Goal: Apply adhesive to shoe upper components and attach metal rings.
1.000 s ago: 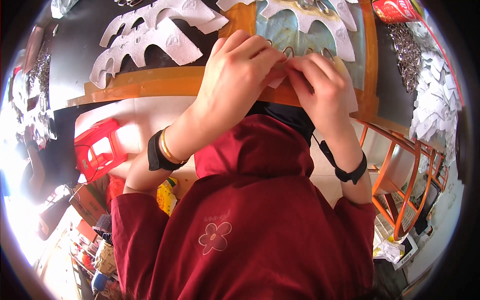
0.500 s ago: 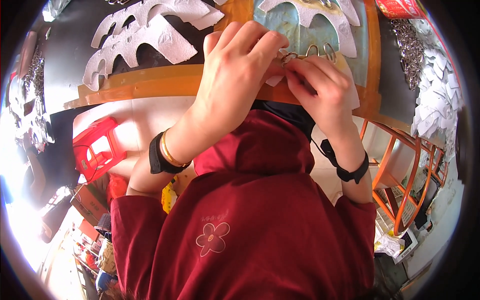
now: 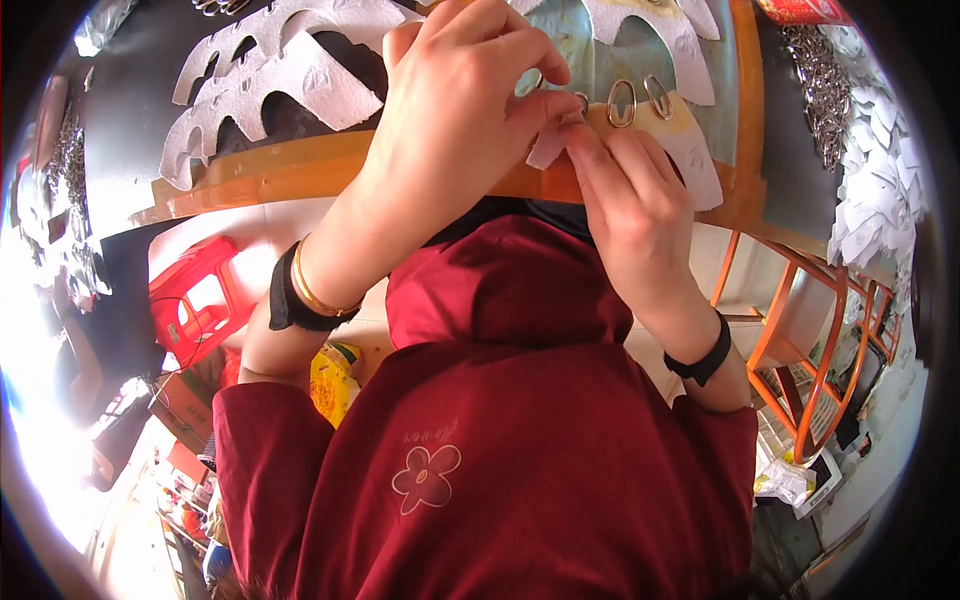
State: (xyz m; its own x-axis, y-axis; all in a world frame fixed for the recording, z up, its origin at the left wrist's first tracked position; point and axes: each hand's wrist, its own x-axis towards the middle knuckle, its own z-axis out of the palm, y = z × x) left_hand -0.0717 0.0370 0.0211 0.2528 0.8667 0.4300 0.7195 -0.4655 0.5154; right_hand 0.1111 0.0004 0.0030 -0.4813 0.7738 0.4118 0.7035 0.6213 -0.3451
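The tabletop (image 3: 140, 130) was dark, with an orange wooden edge along its near side. White paper cut-outs (image 3: 270, 80) with scalloped notches lay spread across its left part. Further right, another white cut-out (image 3: 690, 150) lay near the edge, with oval metal rings (image 3: 622, 102) set in a row upon it. At the far right lay a heap of small metal rings (image 3: 822, 80).

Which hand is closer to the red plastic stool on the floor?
Left. The left hand is above and right of the red stool, on the table edge; the right hand is farther right, beyond the left.
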